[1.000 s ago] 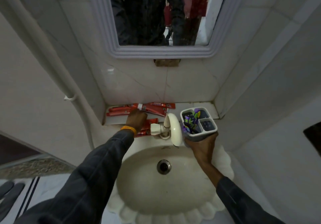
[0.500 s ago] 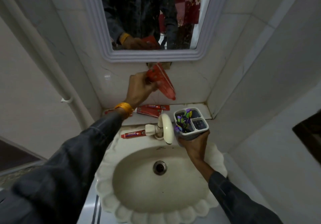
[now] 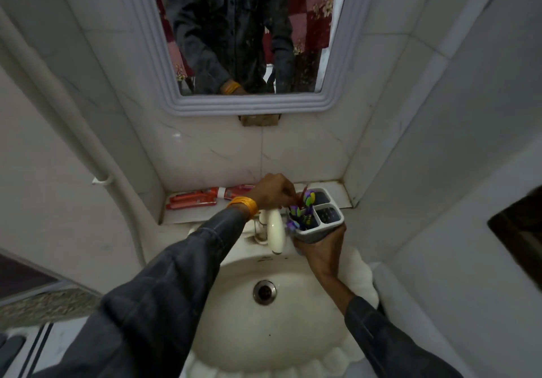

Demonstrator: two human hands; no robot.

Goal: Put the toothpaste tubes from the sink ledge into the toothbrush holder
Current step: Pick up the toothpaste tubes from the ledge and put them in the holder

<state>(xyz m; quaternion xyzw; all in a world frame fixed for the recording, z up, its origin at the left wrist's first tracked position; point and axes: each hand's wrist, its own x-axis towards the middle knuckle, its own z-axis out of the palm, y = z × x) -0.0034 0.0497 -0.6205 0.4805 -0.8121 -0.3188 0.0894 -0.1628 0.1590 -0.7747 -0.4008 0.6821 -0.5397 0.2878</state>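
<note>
My right hand grips a grey three-compartment toothbrush holder from below, above the sink's back rim. Purple and green toothbrushes stand in its left compartment. My left hand is at the holder's left edge, fingers closed on a red toothpaste tube whose end is going into that compartment; most of the tube is hidden by my fingers. More red toothpaste tubes lie on the tiled ledge behind my left wrist.
A cream tap stands just left of the holder, under my left wrist. The cream scalloped basin with its drain lies below. A mirror hangs above; tiled walls close in on the right.
My left hand came down from in front of the wall with the red tube and reached the holder's left compartment. My right hand keeps holding the holder.
</note>
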